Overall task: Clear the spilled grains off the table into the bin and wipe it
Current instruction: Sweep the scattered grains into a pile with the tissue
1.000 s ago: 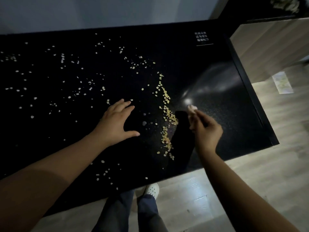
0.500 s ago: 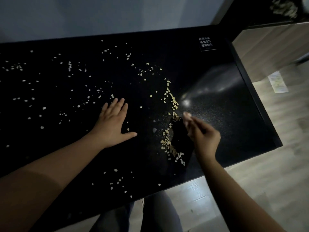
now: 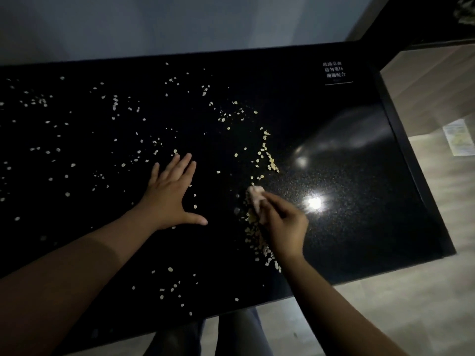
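Worktop: glossy black speckled slab, straight-edged, with bright light reflections. Left hand: flat on the surface, fingers spread, empty. Right hand: closed around a pale crumpled cloth pressed to the surface. Grains: small flat oval flakes, banked in a ridge running from 12 to 6 o'clock past the cloth; looser scatter toward 9 and 11 o'clock. White printed label at the far 1 o'clock corner.

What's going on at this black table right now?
A person is clearing spilled grains off a black table. The right hand pinches a small pale cloth against the tabletop beside a line of gathered grains. The left hand lies flat, fingers spread. Loose grains cover the table's left side; its right side looks swept. No bin is in view.
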The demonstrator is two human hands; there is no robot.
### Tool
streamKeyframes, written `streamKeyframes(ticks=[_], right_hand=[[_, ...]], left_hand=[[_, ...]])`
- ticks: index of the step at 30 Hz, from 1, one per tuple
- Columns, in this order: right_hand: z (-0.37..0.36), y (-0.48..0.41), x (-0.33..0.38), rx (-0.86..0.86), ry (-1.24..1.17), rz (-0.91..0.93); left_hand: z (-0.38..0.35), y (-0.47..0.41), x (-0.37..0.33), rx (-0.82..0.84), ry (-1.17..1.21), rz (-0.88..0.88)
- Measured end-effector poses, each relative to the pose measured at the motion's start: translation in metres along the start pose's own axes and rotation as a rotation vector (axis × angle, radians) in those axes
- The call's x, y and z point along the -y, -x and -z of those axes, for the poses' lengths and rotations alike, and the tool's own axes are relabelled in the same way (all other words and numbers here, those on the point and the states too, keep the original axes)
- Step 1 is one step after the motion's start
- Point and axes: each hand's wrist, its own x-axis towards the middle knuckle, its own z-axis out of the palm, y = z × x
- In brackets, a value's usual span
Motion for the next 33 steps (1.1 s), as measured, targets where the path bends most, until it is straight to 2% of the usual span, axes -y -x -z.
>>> streamKeyframes(ticks=[3,5,10,12,14,17,22,28,30,33], right_hand=[[0.020,-0.033,0.021,-0.126,-0.048,0.059],[0.030,-0.069,0.027,-0.152,-0.042,0.072],[0.019,-0.104,0.016,-0.203,0.072,-0.011],[0.008,-0.089,0.011,-0.154,0.090,0.011],[-0.004,-0.068,0.010,-0.013,0.133,0.060],[-0.008,-0.046,0.013,0.148,0.033,0.073],[0.017,-0.111,0.027,-0.139,0.005,0.117],[0.003,-0.161,0.029,-0.229,0.111,0.067],[-0.009,-0.147,0.029,-0.191,0.095,0.090],[-0.025,-0.114,0.025,0.019,0.123,0.115]], left_hand=[[-0.001,0.000,-0.002,0.014,0.003,0.013],[0.000,0.000,-0.003,0.034,0.001,0.031],[0.001,-0.001,-0.006,0.056,0.042,0.060],[0.000,0.000,-0.006,0.055,0.062,0.055],[0.000,0.000,-0.005,0.052,0.082,0.051],[0.000,0.000,-0.006,0.044,0.089,0.053],[0.000,0.000,-0.006,0.039,0.087,0.058],[-0.001,-0.001,-0.007,0.036,0.087,0.072],[0.000,-0.001,-0.007,0.040,0.089,0.074],[0.001,0.001,-0.007,0.041,0.095,0.066]])
